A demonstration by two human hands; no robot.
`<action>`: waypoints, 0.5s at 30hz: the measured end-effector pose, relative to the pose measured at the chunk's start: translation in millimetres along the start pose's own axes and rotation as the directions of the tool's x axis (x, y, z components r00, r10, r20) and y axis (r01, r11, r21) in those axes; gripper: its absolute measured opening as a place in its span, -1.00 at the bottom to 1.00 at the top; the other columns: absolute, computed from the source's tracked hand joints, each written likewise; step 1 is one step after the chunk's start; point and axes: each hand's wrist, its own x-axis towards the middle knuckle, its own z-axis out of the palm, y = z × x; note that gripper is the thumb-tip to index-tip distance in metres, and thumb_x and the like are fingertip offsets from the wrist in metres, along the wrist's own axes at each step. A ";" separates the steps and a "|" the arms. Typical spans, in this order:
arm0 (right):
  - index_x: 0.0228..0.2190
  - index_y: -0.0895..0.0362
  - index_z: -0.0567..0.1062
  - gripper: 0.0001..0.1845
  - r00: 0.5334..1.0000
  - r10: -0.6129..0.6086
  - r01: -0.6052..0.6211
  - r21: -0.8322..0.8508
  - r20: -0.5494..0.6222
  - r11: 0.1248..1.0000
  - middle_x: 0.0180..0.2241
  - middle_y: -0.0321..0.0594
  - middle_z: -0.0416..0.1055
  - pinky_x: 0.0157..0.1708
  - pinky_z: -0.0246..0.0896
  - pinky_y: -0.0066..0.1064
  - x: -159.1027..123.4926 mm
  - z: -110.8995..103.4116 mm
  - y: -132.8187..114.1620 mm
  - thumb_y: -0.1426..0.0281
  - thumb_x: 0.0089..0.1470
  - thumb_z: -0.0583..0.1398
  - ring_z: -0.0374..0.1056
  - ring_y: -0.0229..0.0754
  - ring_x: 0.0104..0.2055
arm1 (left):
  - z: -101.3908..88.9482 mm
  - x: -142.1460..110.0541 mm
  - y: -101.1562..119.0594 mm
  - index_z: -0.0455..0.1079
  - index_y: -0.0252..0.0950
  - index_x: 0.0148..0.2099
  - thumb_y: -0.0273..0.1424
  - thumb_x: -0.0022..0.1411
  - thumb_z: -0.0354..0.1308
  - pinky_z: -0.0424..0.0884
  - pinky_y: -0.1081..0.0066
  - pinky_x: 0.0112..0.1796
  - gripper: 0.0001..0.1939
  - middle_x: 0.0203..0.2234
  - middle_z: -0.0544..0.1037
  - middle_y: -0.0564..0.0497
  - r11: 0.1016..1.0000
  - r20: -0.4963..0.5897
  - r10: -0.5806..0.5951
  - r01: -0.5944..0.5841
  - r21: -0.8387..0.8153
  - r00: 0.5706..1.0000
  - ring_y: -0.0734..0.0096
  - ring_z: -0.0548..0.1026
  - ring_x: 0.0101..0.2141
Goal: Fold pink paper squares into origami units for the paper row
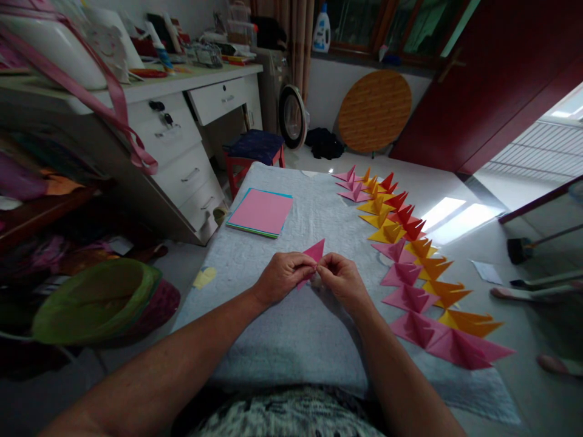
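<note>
A big red door [492,79] stands at the back on the right. On the left is a tall set of white drawers [175,164] with keys hanging from one lock. In the middle is the worktop [282,340], with a pale blue cloth on it. Behind it, a gray washing machine [272,79] has its round door open. A round wooden board [376,110] leans on the wall. A bin [159,306] with a green bag over its top sits to the left of the worktop, and a stool [255,145] with a dark blue top is by the far end.

Pointy folded paper shapes [471,349] stand in rows along the right side of the cloth. They are pink, yellow, orange and red. A neat pile of square paper [261,211], pink on top, lies at the far left. The left hand [283,274] and right hand [342,279] are close together over the middle. Between them is a small pink paper piece [316,247], with one point sticking up. The fingers of both hands pinch it.
</note>
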 end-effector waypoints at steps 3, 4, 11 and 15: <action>-0.55 0.10 0.42 -0.78 1.000 0.001 -0.001 0.005 -0.011 1.000 -0.63 -0.39 0.26 -0.60 -0.02 -0.49 -0.2 -0.1 1.1 0.26 -0.13 0.32 0.10 -0.35 -0.60 | -0.8 -0.1 -0.5 0.59 -0.31 -0.22 -0.46 0.27 0.20 0.46 0.44 -0.22 -0.88 -0.33 0.67 -0.04 1.000 0.009 0.004 -0.004 0.000 1.000 0.39 0.60 -0.32; -0.56 0.10 0.42 -0.78 1.000 0.001 -0.001 0.009 -0.011 1.000 -0.63 -0.39 0.26 -0.60 -0.02 -0.49 -0.3 -0.1 1.3 0.25 -0.13 0.31 0.10 -0.35 -0.60 | -1.0 0.0 -0.5 0.59 -0.31 -0.22 -0.47 0.27 0.21 0.46 0.45 -0.23 -0.88 -0.33 0.67 -0.03 1.000 0.008 0.006 -0.006 0.000 1.000 0.39 0.60 -0.32; -0.54 0.10 0.45 -0.82 1.000 -0.016 0.016 -0.008 -0.010 1.000 -0.61 -0.37 0.28 -0.61 0.02 -0.50 -1.2 0.4 0.2 0.27 -0.13 0.30 0.14 -0.34 -0.59 | -1.1 0.8 -0.4 0.58 -0.31 -0.25 -0.48 0.27 0.21 0.45 0.46 -0.24 -0.89 -0.36 0.66 -0.01 1.000 -0.016 0.015 -0.015 -0.009 1.000 0.41 0.59 -0.34; -0.53 0.09 0.44 -0.83 1.000 -0.013 0.013 0.000 -0.017 1.000 -0.63 -0.39 0.27 -0.62 -0.01 -0.50 -1.8 0.0 0.7 0.28 -0.10 0.30 0.11 -0.35 -0.61 | -0.7 0.6 -2.0 0.58 -0.29 -0.25 -0.46 0.27 0.22 0.45 0.46 -0.25 -0.90 -0.36 0.66 0.00 1.000 -0.015 0.004 -0.004 -0.006 1.000 0.42 0.58 -0.35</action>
